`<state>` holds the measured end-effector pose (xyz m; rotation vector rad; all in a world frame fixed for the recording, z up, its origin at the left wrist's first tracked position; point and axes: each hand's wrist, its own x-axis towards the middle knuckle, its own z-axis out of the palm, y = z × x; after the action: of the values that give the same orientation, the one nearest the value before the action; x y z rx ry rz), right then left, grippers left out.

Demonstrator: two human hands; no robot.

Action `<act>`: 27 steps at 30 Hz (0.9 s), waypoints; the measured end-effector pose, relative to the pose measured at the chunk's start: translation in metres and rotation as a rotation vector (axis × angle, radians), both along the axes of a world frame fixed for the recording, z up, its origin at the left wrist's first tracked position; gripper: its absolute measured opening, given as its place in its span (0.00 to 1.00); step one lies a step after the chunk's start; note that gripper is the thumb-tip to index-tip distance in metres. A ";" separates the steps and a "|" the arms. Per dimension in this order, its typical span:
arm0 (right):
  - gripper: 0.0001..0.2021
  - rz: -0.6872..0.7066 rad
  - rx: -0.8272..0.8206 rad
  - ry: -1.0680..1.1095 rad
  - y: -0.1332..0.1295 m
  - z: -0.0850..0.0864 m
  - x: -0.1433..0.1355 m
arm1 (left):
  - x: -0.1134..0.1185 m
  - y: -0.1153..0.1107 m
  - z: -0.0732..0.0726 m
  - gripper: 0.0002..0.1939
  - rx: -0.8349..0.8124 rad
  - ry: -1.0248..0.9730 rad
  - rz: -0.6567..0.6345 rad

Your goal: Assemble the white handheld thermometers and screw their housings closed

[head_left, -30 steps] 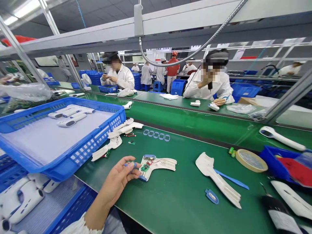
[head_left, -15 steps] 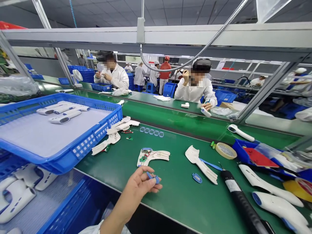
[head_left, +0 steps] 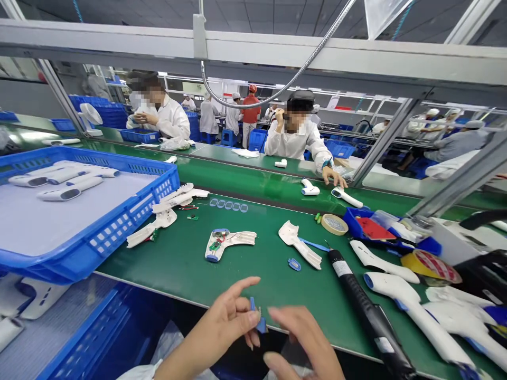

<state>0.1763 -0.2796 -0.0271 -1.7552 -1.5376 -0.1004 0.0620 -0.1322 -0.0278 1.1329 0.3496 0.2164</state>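
Observation:
My left hand (head_left: 227,324) pinches a small blue plastic piece (head_left: 261,324) at the front edge of the green bench. Just right of it, my right hand (head_left: 309,338) hovers with thumb and fingers apart, a little blurred and holding nothing. Beyond the hands lies an opened white gun-shaped housing half (head_left: 233,238), with a green circuit board (head_left: 216,244) and wires inside. To its right rests a bare white housing half (head_left: 295,240), and a blue oval part (head_left: 294,264) lies near that.
A black electric screwdriver (head_left: 356,295) lies at right, among several white gun-shaped devices (head_left: 412,301). Tape (head_left: 335,224) and a blue bin (head_left: 356,221) stand behind. At left is a large blue crate (head_left: 158,190). Across the belt, a co-worker's hand (head_left: 335,177) touches a white device (head_left: 346,197).
My right hand has come into view beside the left. The left hand, still holding the blue piece, is lower in view. The view has swung right; the co-worker's hand has shifted to another device.

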 end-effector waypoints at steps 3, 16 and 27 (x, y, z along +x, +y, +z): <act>0.16 0.112 -0.001 0.044 0.016 0.003 0.002 | -0.006 -0.004 0.004 0.31 0.020 0.004 -0.038; 0.19 0.127 0.073 -0.022 0.029 -0.014 0.014 | 0.007 0.004 0.007 0.33 0.072 0.052 -0.039; 0.15 -0.044 0.105 0.210 0.048 -0.018 0.034 | 0.014 0.104 0.001 0.45 1.054 0.490 0.557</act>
<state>0.2106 -0.2312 -0.0452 -1.6611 -1.3202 -0.0175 0.0758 -0.0279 -0.0266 2.1183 1.0651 0.6644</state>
